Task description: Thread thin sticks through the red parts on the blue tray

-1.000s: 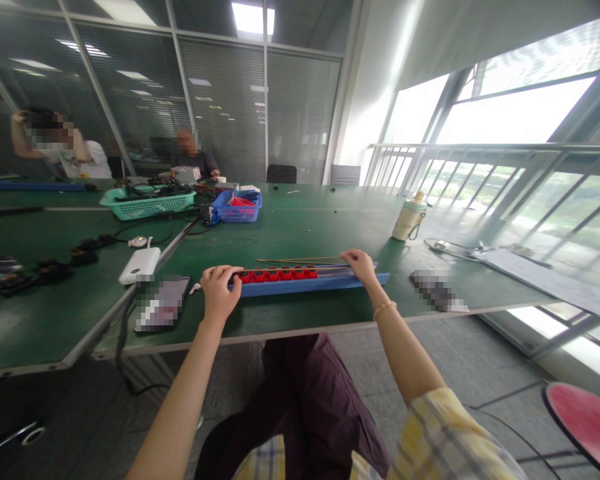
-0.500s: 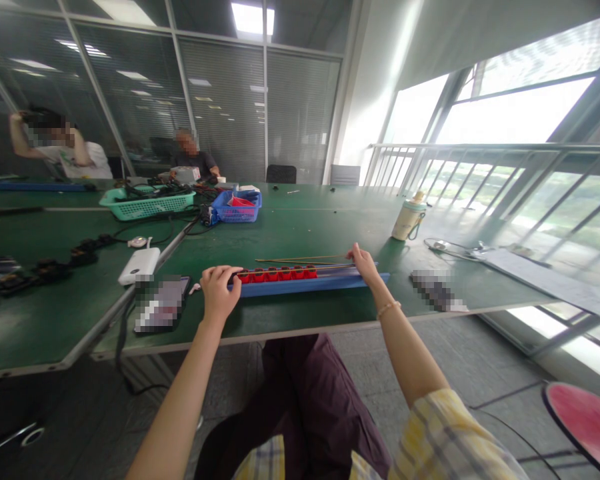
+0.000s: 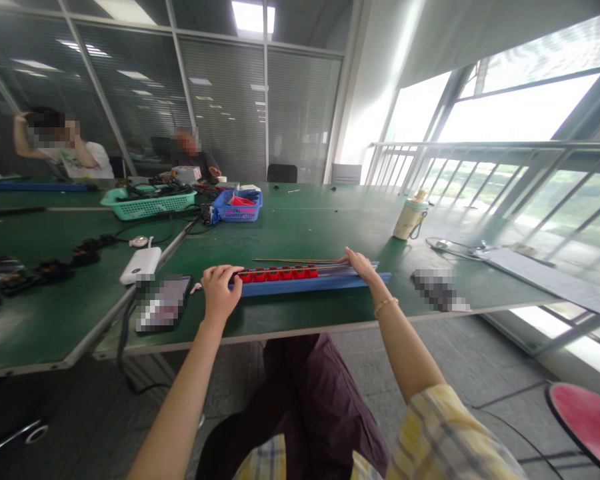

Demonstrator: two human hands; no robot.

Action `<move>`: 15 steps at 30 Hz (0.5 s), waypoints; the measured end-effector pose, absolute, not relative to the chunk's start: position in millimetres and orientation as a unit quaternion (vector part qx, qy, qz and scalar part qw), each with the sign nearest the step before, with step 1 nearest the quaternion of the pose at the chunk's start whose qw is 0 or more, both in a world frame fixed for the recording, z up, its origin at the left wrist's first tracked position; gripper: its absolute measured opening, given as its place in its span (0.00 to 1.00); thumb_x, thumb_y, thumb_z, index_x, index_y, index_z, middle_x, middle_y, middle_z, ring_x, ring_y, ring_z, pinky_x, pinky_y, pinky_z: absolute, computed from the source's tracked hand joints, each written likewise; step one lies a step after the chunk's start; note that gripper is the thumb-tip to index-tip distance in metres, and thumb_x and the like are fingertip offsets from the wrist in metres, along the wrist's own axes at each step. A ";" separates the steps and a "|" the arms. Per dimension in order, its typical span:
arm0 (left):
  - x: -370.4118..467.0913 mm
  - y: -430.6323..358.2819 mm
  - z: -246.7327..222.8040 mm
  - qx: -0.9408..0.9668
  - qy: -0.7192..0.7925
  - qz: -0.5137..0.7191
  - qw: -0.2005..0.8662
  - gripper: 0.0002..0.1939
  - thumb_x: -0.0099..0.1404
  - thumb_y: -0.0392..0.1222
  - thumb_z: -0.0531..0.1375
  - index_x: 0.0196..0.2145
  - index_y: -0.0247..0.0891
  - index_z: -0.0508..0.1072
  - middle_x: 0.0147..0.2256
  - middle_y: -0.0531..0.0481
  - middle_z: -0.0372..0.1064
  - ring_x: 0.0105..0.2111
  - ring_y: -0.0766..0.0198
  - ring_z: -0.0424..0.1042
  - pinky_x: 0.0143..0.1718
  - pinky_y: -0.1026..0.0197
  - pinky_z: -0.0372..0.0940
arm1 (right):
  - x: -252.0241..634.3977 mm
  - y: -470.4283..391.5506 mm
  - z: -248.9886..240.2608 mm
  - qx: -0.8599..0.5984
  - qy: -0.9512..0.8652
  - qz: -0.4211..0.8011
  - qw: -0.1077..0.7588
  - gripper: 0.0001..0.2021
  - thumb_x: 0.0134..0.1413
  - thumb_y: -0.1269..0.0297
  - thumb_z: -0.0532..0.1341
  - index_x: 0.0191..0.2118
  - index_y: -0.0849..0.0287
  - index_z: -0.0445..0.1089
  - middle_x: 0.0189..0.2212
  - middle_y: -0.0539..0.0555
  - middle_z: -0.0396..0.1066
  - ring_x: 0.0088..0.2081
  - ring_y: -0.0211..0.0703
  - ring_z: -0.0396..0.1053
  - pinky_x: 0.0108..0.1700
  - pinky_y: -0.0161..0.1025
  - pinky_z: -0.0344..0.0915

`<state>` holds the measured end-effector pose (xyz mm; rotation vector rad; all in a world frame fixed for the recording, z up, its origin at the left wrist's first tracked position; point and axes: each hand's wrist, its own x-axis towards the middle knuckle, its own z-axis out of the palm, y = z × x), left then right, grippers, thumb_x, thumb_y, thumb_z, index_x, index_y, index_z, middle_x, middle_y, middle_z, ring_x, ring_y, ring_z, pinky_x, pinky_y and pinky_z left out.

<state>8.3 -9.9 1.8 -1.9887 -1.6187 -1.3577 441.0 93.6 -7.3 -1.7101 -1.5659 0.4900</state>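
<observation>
A long blue channel-shaped tray [image 3: 300,287] lies on the green table in front of me. Inside it stands a row of several red blocks [image 3: 286,273], with thin rods running along toward the right. My left hand [image 3: 221,287] is closed around the tray's left end, thumb at the front near the first block. At the right end my right hand [image 3: 360,265] reaches over the tray, fingertips pinched on one end of a thin yellowish rod [image 3: 295,260]. This rod stretches left behind the tray, roughly parallel to it. The palm hides part of the tray's right end.
Left of the tray lie a phone [image 3: 164,303] and a white power bank [image 3: 140,265]. A bottle [image 3: 410,217] stands to the right, behind another blurred dark object [image 3: 437,290]. Green [image 3: 150,205] and blue [image 3: 237,208] baskets sit farther back. Two people sit across the table.
My right hand has tipped lower and its fingers have turned left. The near end of the thin rod has come down with it. My left hand has stayed on the tray.
</observation>
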 end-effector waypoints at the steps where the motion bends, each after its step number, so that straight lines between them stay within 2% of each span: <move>1: 8.4 -10.0 1.9 -0.680 -0.554 -0.464 0.119 0.14 0.66 0.41 0.54 0.42 0.46 0.79 0.42 0.47 0.74 0.49 0.50 0.63 0.53 0.48 0.58 | 440.2 93.7 -6.9 -0.673 -0.613 0.189 0.369 0.28 0.62 0.40 0.51 0.30 0.50 0.82 0.28 0.59 0.73 0.43 0.56 0.69 0.56 0.51 0.57; 5: 8.7 -10.1 2.0 -0.679 -0.558 -0.462 0.118 0.14 0.65 0.41 0.54 0.42 0.46 0.79 0.42 0.47 0.73 0.49 0.50 0.63 0.52 0.48 0.58 | 437.0 91.1 -4.2 -0.689 -0.618 0.175 0.336 0.31 0.65 0.42 0.47 0.29 0.51 0.82 0.33 0.61 0.75 0.46 0.57 0.69 0.57 0.52 0.56; 9: 8.6 -9.6 1.6 -0.680 -0.556 -0.463 0.119 0.14 0.66 0.41 0.54 0.42 0.46 0.79 0.42 0.46 0.73 0.49 0.50 0.63 0.53 0.48 0.58 | 435.2 86.7 -1.2 -0.694 -0.616 0.171 0.332 0.32 0.66 0.42 0.46 0.29 0.53 0.82 0.32 0.60 0.76 0.44 0.57 0.71 0.56 0.49 0.58; 15: 8.1 -8.9 1.0 -0.681 -0.552 -0.465 0.123 0.14 0.66 0.41 0.54 0.42 0.46 0.79 0.42 0.47 0.74 0.48 0.51 0.63 0.53 0.48 0.58 | 436.5 84.3 -1.1 -0.676 -0.649 0.153 0.315 0.35 0.67 0.44 0.39 0.37 0.53 0.83 0.36 0.56 0.79 0.44 0.50 0.72 0.54 0.43 0.61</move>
